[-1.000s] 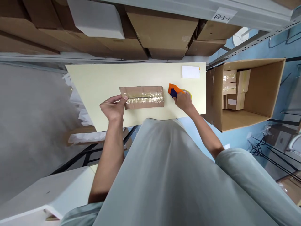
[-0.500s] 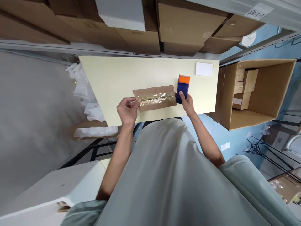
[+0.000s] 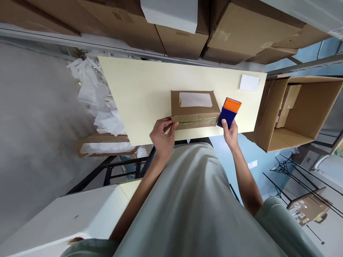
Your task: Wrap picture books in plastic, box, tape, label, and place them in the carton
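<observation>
A small brown cardboard box [image 3: 175, 101] lies near the front edge of the cream tabletop, a white label [image 3: 195, 100] on its upper face. Shiny tape [image 3: 198, 120] runs along the side toward me. My left hand [image 3: 164, 137] pinches the box's near left corner between thumb and fingers. Held in my right hand [image 3: 230, 134] is a dark blue block with an orange end [image 3: 229, 111], close against the box's right end. The thumb lies on its blue part; its exact kind does not show.
A large open carton [image 3: 300, 139] with smaller boxes inside stands right of the table [image 3: 134, 85]. A white card [image 3: 249, 82] lies at the table's far right. Cartons [image 3: 182, 43] fill the shelf behind. White packing material [image 3: 93, 89] is heaped on the left.
The box has been turned: its taped face was upward, and now the labelled face is up with the tape toward me. The blue and orange block is tilted more. The camera view has shifted.
</observation>
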`<state>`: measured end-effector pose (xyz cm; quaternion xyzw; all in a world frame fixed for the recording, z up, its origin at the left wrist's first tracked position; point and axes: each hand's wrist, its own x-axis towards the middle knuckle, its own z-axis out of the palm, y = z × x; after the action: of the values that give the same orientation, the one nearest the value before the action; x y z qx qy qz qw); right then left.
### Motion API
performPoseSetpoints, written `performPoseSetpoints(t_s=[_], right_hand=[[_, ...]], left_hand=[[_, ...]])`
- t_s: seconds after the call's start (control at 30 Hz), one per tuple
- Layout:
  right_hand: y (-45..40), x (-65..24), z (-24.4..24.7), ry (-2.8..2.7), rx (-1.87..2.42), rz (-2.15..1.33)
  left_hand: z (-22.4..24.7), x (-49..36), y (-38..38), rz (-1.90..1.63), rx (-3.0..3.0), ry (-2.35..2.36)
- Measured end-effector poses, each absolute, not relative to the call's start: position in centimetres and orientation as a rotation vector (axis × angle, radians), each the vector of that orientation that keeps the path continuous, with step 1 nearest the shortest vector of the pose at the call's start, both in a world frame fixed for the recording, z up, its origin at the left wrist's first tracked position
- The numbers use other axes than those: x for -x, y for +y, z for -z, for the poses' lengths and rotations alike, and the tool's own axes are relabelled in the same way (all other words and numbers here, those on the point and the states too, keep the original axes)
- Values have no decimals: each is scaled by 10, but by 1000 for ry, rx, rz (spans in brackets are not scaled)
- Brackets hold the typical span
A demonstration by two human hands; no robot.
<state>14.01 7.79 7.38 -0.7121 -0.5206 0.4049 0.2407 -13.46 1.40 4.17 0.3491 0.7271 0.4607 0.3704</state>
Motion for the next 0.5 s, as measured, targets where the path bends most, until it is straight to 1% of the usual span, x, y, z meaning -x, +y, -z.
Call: performPoseSetpoints(t_s=[0.1,0.33,0.4,0.5], right_hand=[[77,-137,-79,-1425,1963,-1086],[74,-142,-95,-1402,1992,-1060],[75,-143,-95,-1367,1977,-1057],[79,-145,-82,-1290,1939,-1130]], left_hand=[[-40,140,11,-1150,-925,1850],[-54,144,9,-1154,-1004,1824],[-50,145,13,-1181,-1026,1815],[-29,146,18,-1172,-1067,1804]])
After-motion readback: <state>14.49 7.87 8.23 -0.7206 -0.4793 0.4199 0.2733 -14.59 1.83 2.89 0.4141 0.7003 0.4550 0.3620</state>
